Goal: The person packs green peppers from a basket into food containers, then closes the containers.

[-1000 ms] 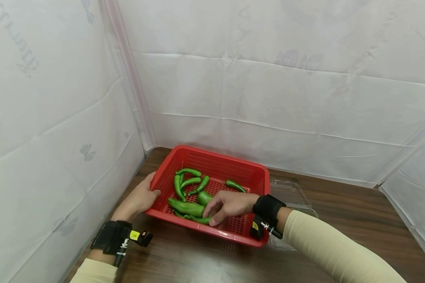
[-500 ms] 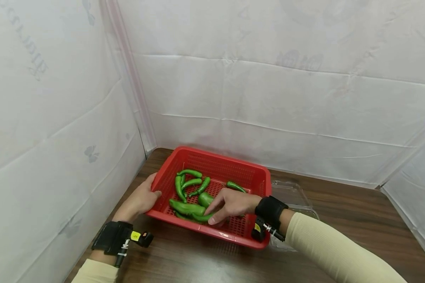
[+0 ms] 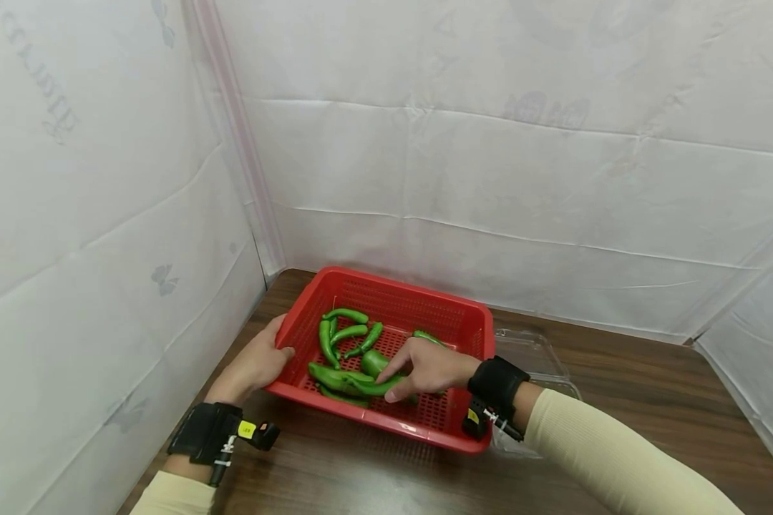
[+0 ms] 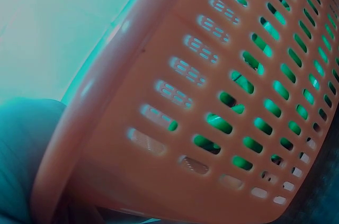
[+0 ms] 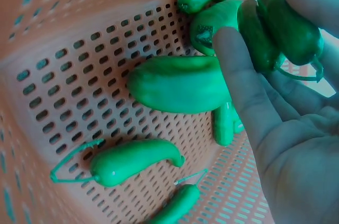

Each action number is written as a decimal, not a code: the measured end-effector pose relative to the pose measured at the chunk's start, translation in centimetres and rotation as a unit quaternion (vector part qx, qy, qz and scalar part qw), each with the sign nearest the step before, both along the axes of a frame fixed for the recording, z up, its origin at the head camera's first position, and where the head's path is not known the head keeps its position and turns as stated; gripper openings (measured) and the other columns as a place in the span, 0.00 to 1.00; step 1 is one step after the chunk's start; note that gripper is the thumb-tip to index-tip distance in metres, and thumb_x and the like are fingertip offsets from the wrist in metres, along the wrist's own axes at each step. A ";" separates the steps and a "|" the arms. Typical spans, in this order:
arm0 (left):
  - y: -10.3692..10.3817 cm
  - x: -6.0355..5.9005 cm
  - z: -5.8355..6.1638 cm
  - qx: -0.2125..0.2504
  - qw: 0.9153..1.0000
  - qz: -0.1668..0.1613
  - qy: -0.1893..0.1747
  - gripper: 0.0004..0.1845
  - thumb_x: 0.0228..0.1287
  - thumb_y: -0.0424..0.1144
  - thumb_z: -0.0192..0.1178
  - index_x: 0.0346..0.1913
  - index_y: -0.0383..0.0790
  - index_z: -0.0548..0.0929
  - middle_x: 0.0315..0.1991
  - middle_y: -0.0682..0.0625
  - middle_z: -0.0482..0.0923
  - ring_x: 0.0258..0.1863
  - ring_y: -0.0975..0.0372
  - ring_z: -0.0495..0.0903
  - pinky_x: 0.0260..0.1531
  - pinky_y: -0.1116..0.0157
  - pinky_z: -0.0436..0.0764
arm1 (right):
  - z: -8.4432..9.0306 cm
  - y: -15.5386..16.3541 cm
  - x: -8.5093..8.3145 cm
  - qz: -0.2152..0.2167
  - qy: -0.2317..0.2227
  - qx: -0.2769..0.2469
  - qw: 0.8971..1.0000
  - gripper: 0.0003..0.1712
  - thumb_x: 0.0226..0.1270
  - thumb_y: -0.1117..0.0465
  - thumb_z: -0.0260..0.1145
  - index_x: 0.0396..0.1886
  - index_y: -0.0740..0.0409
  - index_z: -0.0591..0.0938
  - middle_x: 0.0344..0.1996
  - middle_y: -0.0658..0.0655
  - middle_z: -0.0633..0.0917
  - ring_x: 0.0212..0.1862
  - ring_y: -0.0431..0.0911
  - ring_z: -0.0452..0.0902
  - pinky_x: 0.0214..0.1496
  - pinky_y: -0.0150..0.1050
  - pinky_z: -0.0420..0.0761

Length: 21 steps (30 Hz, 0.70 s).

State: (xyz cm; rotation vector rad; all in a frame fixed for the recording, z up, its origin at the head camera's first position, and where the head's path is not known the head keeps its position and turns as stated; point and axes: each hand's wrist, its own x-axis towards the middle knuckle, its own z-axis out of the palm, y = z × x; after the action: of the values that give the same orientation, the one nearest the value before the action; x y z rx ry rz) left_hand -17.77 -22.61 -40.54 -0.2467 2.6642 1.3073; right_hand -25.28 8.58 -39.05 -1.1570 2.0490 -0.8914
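Cream ribbed sleeves [image 3: 618, 458], black wrist straps [image 3: 496, 383] bearing small yellow-tagged cameras.

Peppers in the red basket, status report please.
Left hand grips basket rim. Right hand pinches peppers at the near side. Other peppers crowd close alongside.

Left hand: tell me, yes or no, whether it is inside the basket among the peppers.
No, the left hand grips the red basket's outer left rim, apart from the peppers.
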 end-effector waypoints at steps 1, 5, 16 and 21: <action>0.0 0.0 0.0 0.000 1.000 0.000 0.000 0.36 0.77 0.32 0.48 0.83 0.36 0.49 0.68 0.30 0.71 0.59 0.45 0.80 0.51 0.51 0.81 | 0.1 0.1 0.0 0.001 0.004 -0.001 1.000 0.16 0.66 0.59 0.76 0.52 0.56 0.91 0.31 0.47 0.89 0.25 0.35 0.63 0.35 0.30 0.69; 0.0 0.0 -0.1 -0.002 1.000 0.002 -0.004 0.36 0.78 0.32 0.48 0.83 0.36 0.48 0.69 0.31 0.70 0.61 0.44 0.79 0.53 0.50 0.80 | 0.4 0.4 0.0 0.008 0.024 -0.009 1.000 0.16 0.66 0.60 0.76 0.52 0.57 0.91 0.24 0.42 0.82 0.23 0.34 0.60 0.31 0.30 0.64; 0.1 -0.1 -0.4 -0.007 1.000 0.003 -0.003 0.36 0.77 0.32 0.47 0.83 0.35 0.48 0.69 0.30 0.70 0.61 0.44 0.78 0.55 0.48 0.79 | 1.0 0.9 0.0 0.000 0.087 0.010 0.996 0.20 0.64 0.59 0.78 0.56 0.54 0.90 0.41 0.46 0.89 0.35 0.33 0.71 0.36 0.28 0.71; 0.1 -0.2 -0.4 -0.007 1.000 0.004 0.000 0.36 0.76 0.31 0.48 0.83 0.34 0.49 0.67 0.29 0.72 0.59 0.44 0.79 0.54 0.48 0.80 | 1.4 1.1 -0.1 0.000 0.103 0.014 0.995 0.21 0.63 0.60 0.78 0.56 0.54 0.89 0.43 0.47 0.90 0.36 0.34 0.73 0.38 0.28 0.74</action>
State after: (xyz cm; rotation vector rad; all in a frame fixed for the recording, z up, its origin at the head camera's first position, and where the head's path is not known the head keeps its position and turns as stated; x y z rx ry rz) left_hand -17.98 -22.49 -40.92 -0.2589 2.6758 1.2907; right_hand -25.36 9.66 -37.62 -1.2788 2.2184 -0.7688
